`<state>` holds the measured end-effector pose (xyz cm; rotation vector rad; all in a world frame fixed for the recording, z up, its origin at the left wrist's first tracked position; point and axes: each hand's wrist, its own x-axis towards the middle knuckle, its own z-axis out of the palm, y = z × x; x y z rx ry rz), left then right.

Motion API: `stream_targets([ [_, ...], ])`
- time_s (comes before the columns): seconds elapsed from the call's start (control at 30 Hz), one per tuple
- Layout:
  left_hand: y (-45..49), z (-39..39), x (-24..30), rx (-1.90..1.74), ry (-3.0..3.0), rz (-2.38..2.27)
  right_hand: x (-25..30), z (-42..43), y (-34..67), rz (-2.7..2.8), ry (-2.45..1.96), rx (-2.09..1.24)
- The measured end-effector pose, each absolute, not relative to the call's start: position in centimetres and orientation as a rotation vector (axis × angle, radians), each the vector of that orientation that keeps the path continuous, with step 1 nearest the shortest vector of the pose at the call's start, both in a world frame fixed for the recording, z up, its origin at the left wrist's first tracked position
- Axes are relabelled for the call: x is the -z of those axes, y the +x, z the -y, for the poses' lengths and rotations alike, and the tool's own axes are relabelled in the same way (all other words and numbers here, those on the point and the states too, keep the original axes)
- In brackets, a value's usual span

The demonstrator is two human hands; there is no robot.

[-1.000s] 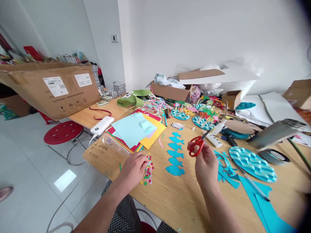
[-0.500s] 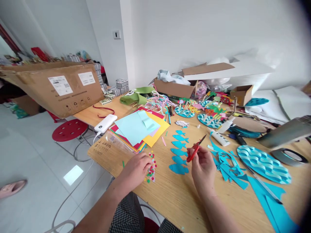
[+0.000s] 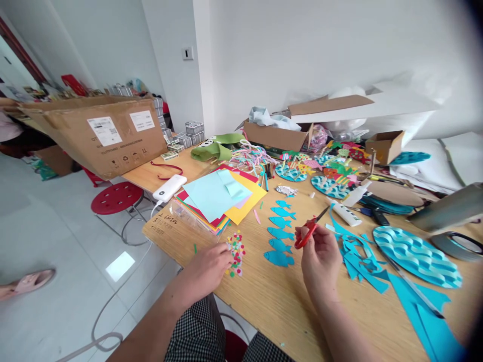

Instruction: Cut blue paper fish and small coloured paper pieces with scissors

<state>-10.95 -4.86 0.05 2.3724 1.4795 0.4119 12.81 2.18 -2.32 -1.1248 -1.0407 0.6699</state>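
Observation:
In my right hand [image 3: 322, 256] is a pair of scissors [image 3: 306, 234] with red handles, its dark blades pointing up and away from me. My left hand [image 3: 213, 264] rests low over the table's near edge, fingers curled at the left side of a patch of small coloured paper dots [image 3: 237, 251]. Whether anything is pinched there is hidden. Between the hands several blue paper fish [image 3: 281, 233] lie in a column, small at the far end and larger nearer me. Cut blue paper strips [image 3: 358, 259] lie to the right of my right hand.
Coloured paper sheets [image 3: 207, 193] and a white power bank [image 3: 169, 188] are at the left. To the right are a glue bottle [image 3: 346, 214], a wavy blue oval [image 3: 417, 256], a craft knife [image 3: 413, 284] and a tape roll [image 3: 458, 245]. Cardboard boxes stand behind.
The view has turned slightly left, so the scene sits further right. My left hand has drawn back a little, uncovering more dots. The scissors remain in my right hand.

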Motion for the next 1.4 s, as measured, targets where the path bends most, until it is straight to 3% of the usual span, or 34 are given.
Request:
stream_targets([
  [0.93,-12.0,10.5,1.8,-0.392,2.573,-1.543,2.2,-2.1,12.8,1.026,-1.135,-0.694],
  [1.4,-12.1,11.6,4.2,-0.639,2.84,-1.35,2.2,-2.0,12.7,1.044,-1.139,-0.708],
])
